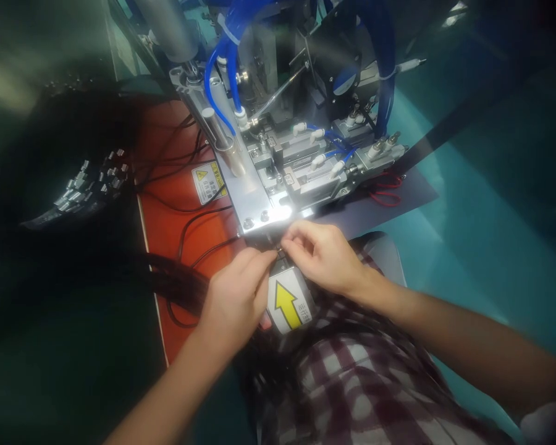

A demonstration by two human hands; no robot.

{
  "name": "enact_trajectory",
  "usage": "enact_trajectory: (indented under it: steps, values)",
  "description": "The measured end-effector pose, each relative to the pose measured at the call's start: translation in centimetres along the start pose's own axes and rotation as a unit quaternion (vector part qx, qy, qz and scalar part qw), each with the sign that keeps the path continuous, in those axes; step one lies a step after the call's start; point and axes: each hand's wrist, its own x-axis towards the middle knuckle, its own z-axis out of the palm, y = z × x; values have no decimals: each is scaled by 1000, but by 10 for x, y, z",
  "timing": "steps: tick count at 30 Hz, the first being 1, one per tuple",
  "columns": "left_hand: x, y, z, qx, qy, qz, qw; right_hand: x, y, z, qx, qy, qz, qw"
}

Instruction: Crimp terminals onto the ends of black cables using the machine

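My left hand (236,293) is closed, thumb and forefinger pinched together at the front of the machine (254,191). Close to it, my right hand (324,253) makes a pinch too, its fingertips almost meeting the left ones. Whatever lies between the fingertips is too small to make out. Just beneath them is a white block (285,318) with a yellow arrow label, partly behind my left hand. A metal plate with bolts lies just beyond the fingertips.
Blue air hoses (235,74) and metal cylinders rise at the back. A warning label (208,183) sits on the orange surface (167,232) among black cables. Dark strands (178,281) run left. A cluster of shiny metallic ends (90,182) lies at far left.
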Motion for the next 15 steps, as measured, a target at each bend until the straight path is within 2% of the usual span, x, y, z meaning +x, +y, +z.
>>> enact_trajectory:
  steps: [7, 11, 15]
  values:
    - [0, 1, 0, -9, -3, -5, 1000, -2, 15, 3, 147, -39, 87, 985]
    - [0, 1, 0, -7, -4, -5, 1000, -2, 17, 4, 153, -34, 84, 984]
    - [0, 1, 0, -9, -3, -8, 1000, -1, 16, 5, 163, -36, 113, 979]
